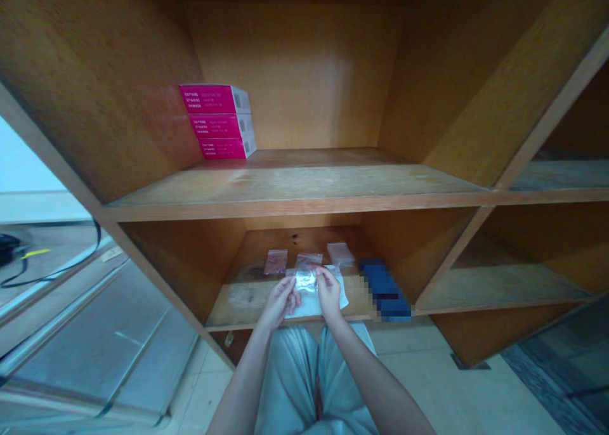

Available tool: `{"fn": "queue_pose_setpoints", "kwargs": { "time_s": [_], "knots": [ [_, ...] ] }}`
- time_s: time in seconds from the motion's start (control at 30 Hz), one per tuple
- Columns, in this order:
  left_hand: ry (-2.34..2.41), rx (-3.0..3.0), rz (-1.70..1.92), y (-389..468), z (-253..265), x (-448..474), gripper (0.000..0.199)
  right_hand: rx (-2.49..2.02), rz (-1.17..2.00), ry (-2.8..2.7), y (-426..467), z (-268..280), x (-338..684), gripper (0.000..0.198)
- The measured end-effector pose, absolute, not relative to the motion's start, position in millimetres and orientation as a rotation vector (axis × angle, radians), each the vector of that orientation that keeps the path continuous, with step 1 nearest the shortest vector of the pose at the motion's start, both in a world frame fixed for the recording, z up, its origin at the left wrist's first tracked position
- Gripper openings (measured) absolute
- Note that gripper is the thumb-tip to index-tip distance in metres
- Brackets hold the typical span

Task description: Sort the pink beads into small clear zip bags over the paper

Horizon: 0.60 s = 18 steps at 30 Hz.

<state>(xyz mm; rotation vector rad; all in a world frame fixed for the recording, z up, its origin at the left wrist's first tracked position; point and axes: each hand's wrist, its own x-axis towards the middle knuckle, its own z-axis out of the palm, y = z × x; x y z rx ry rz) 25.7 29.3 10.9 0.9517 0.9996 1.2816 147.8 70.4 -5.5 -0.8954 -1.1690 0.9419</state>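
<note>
Between my hands is a small clear zip bag, raised over a white sheet on the lower shelf. My left hand pinches the bag's left edge with thumb and index finger, its other fingers curled. On the opposite side, my right hand grips the right edge, with something small and red by its fingertips that I cannot make out. Just behind lies another clear bag, partly covered by the held one. A small bag with reddish contents lies to the left, and a pale clear bag to the right.
A blurred dark blue object lies at the right of the lower shelf. Three stacked pink boxes stand on the upper shelf, whose front edge runs above my hands. A glass-panelled frame is at left.
</note>
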Motion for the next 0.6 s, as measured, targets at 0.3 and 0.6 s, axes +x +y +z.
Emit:
{"fn": "queue_pose_setpoints", "kwargs": {
  "time_s": [0.3,0.6],
  "knots": [
    [0.909,0.862,1.417,32.8,7.3,22.0,0.030,-0.760,1.006,-0.910,112.1,11.6,179.9,0.023],
    [0.927,0.886,1.377,33.3,8.7,25.3,0.028,-0.916,1.084,-1.138,199.6,16.8,227.7,0.032]
  ]
}}
